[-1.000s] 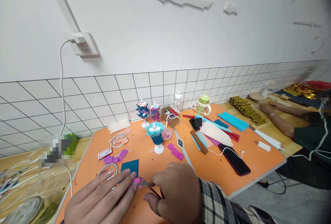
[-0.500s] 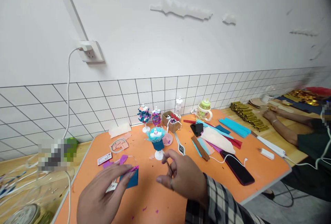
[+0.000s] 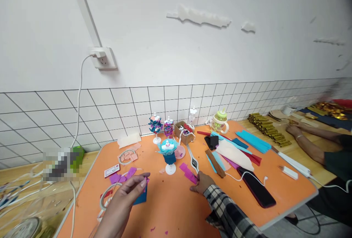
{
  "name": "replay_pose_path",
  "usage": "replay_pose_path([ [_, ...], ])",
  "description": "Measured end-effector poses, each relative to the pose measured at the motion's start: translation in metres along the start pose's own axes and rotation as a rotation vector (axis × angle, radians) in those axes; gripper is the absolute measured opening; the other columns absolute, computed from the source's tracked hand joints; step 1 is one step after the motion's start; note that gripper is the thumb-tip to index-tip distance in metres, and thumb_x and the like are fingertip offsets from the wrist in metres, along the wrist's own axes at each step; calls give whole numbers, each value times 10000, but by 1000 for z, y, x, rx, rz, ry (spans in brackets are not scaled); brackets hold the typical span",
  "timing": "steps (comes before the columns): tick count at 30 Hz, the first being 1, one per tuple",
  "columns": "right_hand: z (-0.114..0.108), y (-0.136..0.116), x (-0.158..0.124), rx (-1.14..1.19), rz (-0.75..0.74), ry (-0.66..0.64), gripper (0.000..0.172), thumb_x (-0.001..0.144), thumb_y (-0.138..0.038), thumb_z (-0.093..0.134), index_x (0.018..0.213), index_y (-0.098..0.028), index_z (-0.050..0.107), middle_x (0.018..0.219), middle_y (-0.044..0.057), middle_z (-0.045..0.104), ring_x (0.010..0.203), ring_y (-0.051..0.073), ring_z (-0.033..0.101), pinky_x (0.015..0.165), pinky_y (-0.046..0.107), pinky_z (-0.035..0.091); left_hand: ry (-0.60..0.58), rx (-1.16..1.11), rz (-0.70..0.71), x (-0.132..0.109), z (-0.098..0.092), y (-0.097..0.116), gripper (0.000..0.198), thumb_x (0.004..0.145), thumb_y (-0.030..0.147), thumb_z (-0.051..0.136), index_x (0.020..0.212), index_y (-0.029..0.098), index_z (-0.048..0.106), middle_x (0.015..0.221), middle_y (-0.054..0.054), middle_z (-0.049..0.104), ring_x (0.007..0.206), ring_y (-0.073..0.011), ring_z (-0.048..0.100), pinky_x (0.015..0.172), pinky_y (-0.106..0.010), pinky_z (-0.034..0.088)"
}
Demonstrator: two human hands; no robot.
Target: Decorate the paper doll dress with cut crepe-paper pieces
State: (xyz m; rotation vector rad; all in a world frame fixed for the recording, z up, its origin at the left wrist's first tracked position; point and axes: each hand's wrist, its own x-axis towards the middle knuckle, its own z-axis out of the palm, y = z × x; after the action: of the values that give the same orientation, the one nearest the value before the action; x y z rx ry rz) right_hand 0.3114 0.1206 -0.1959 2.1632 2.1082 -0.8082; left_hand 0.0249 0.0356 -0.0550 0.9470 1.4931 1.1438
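Head cam, low L: pinching pink scrap (image 3: 147,180) w/ L hand (image 3: 125,198); low ctr: touching purple strip (image 3: 188,174) w/ R hand (image 3: 204,184), can't tell grip.

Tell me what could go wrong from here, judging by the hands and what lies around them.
The left hand pinches a small pink paper piece at its fingertips, so it might slip or crease.

The small mannequin stands on a round white base near the right hand; a careless sweep could tip it.

The phone lies near the edge of the orange table; the plaid sleeve could perhaps nudge it.
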Motion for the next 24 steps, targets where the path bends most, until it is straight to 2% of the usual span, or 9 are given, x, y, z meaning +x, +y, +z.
replay_pose_path([
  [3, -4, -7, 1, 5, -69, 24, 349, 756, -514, 644, 897, -194, 661, 882, 68, 693, 875, 237, 654, 708, 296, 427, -74, 45, -9, 15, 3, -24, 365, 701, 519, 710, 839, 182, 689, 870, -67, 752, 940, -268, 675, 798, -340, 518],
  [6, -3, -16, -6, 8, -154, 36, 346, 742, -538, 651, 924, -245, 683, 900, 42, 692, 938, 230, 638, 765, 290, 433, -161, 244, 21, 35, 10, -52, 376, 720, 531, 659, 814, 171, 711, 783, -52, 747, 829, -257, 686, 769, -336, 525],
  [9, 6, -25, -13, 4, -180, 33, 488, 682, -533, 708, 1079, -256, 642, 980, 55, 686, 1017, 251, 616, 809, 305, 439, -254, 439, 85, 52, 21, -75, 368, 778, 499, 563, 825, 179, 738, 821, -54, 766, 849, -255, 688, 796, -323, 523],
  [12, 15, -34, -15, 1, -136, 13, 675, 627, -487, 760, 1200, -199, 547, 1001, 93, 686, 953, 286, 648, 771, 344, 457, -278, 508, 92, 64, 30, -90, 341, 774, 446, 549, 832, 180, 754, 876, -75, 780, 873, -271, 697, 809, -325, 520],
  [15, 19, -43, -15, 12, -118, -10, 520, 661, -498, 731, 1049, -187, 578, 923, 85, 699, 890, 290, 669, 723, 344, 458, -289, 578, 117, 72, 32, -96, 304, 760, 408, 574, 893, 213, 765, 1009, -81, 768, 990, -284, 674, 891, -328, 482],
  [17, 18, -48, -14, 22, -117, -1, 466, 693, -488, 708, 1030, -198, 568, 942, 83, 698, 913, 287, 665, 721, 339, 452, -281, 623, 138, 76, 30, -96, 262, 739, 379, 601, 853, 215, 771, 999, -98, 762, 1008, -305, 658, 925, -354, 455],
  [19, 16, -53, -15, 30, -108, 9, 487, 708, -447, 704, 1094, -201, 537, 954, 89, 698, 916, 281, 665, 711, 330, 448, -253, 654, 153, 78, 28, -93, 264, 728, 367, 612, 844, 187, 767, 988, -131, 748, 1023, -333, 636, 959, -399, 422],
  [22, 13, -59, -20, 37, -91, 8, 553, 719, -401, 700, 1186, -187, 494, 942, 105, 701, 891, 278, 674, 693, 323, 450, -218, 645, 150, 73, 35, -87, 393, 794, 445, 550, 995, 157, 727, 1099, -147, 708, 1109, -326, 589, 1006, -409, 381],
  [24, 12, -66, -25, 40, -99, 11, 651, 738, -388, 681, 1300, -179, 427, 954, 121, 704, 909, 287, 676, 705, 333, 458, -258, 606, 108, 65, 48, -87, 491, 864, 532, 425, 1016, 164, 713, 1036, -115, 731, 1024, -281, 640, 916, -360, 459],
])
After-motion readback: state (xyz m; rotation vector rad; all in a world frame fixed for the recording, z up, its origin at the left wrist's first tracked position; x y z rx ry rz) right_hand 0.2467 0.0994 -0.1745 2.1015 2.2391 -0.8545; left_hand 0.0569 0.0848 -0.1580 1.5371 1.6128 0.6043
